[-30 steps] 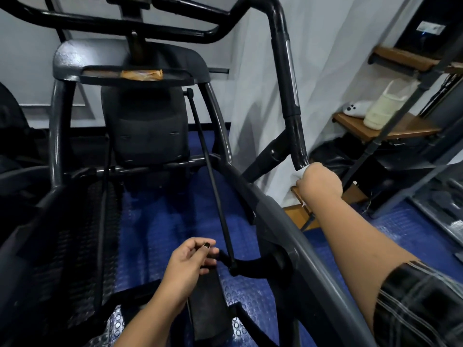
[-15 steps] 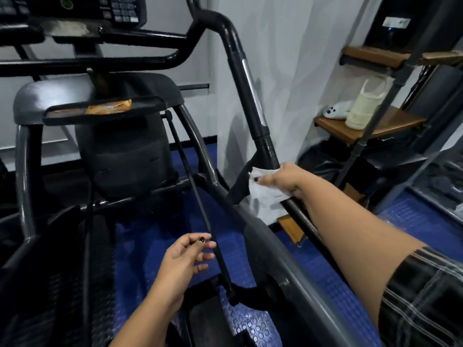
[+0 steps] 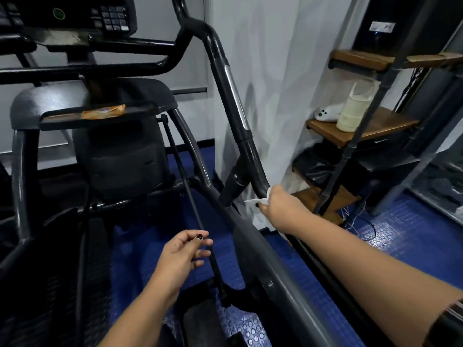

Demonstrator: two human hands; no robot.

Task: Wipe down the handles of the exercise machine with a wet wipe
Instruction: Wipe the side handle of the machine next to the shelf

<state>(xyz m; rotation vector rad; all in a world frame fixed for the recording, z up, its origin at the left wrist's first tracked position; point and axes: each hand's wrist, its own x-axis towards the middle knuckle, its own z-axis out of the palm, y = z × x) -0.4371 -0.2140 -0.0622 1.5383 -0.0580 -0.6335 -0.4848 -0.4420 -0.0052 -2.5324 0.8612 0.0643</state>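
The exercise machine's black right handle (image 3: 234,106) rises from lower centre to the top of the view, with a silver strip on its upper part. My right hand (image 3: 280,206) grips a white wet wipe (image 3: 260,216) wrapped around the handle's lower end, near the joint with the machine's frame. Part of the wipe hangs below my fist. My left hand (image 3: 184,251) hovers lower and to the left, fingers loosely curled, holding nothing, next to a thin black rod (image 3: 190,196).
The machine's console (image 3: 67,13) is at top left, above a tray with an orange packet (image 3: 104,112). A grey frame rail (image 3: 275,266) runs diagonally below my right arm. A wooden shelf unit (image 3: 370,128) with a cream container stands at right. Blue studded flooring lies below.
My right hand has slid the wipe down the handle again after rising half a second ago. The view has tilted up, bringing the console in. My left hand stays idle.
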